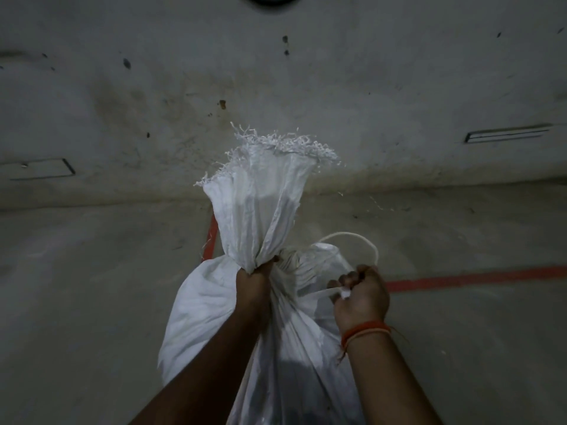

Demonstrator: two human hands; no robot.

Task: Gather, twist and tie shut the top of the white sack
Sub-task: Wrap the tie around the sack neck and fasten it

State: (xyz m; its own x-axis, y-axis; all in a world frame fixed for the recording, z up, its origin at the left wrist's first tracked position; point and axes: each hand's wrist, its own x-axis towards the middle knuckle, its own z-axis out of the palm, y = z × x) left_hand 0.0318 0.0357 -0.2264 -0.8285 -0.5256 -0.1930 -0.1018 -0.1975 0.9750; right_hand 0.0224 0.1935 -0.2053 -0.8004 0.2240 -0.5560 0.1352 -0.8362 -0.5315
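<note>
Your left hand (pixel 256 276) is clenched in a fist around the gathered neck of the white sack (pixel 211 317), with the fingers curled tight about the bunched cloth. Above your fist the loose top of the sack (pixel 260 194) stands upright and flares outward, and its upper edge is frayed into white threads. Below your fist the filled body of the sack bulges to the left and hangs downward between your two forearms, running out of view at the bottom edge.

Your right hand (pixel 360 294) is also curled closed, just beside the neck on its right side. It grips a white cord (pixel 352 236). One stretch of the cord runs taut from your knuckles leftward to the neck. Another stretch rises in a loop above your hand and arcs back toward the neck. The cord meets the gathered cloth just right of your left fist; how many turns it makes there cannot be determined. A short white end shows between your fingers.

You wear an orange thread band (pixel 365 329) on your right wrist, with loose strands trailing from it.

The sack is held over a grey concrete floor (pixel 92 286) marked with red painted lines (pixel 475 279). Beyond it stands a stained grey wall (pixel 306 72). Lighting is dim.
</note>
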